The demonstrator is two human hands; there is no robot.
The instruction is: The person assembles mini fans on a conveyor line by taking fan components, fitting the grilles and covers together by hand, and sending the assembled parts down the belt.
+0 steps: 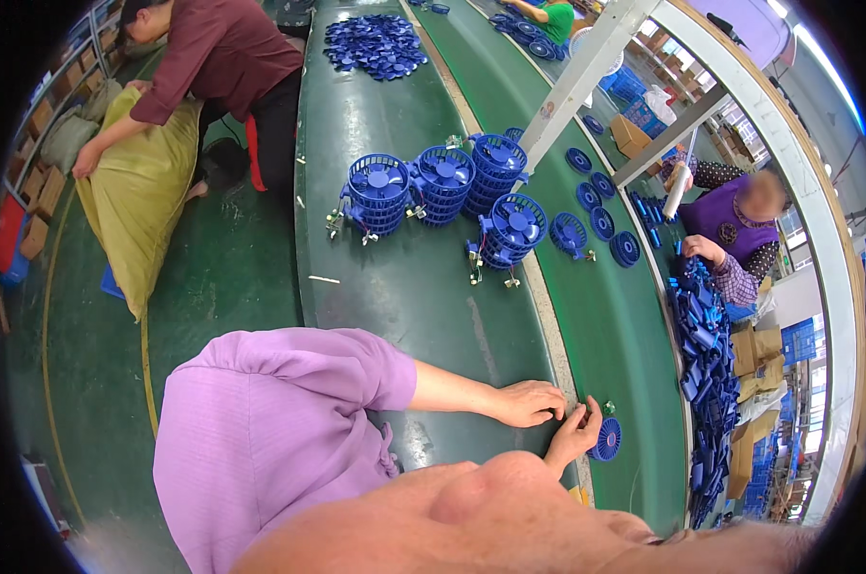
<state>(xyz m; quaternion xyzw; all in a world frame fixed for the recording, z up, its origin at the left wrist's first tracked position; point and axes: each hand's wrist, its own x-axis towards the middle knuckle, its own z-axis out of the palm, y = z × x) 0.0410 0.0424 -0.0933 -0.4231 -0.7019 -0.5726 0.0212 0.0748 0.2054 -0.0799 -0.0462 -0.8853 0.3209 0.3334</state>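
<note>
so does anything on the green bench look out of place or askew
Little stands out. One blue fan assembly lies tipped on its side beside the upright fan stacks, and a pale stick-like scrap lies loose on the green bench. The left hand and right hand work beside a blue round grille.

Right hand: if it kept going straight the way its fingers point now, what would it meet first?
The right hand points up toward the left hand, so it would probably meet those fingers first. The round blue grille lies at its side, off that line. Depth is unclear.
</note>
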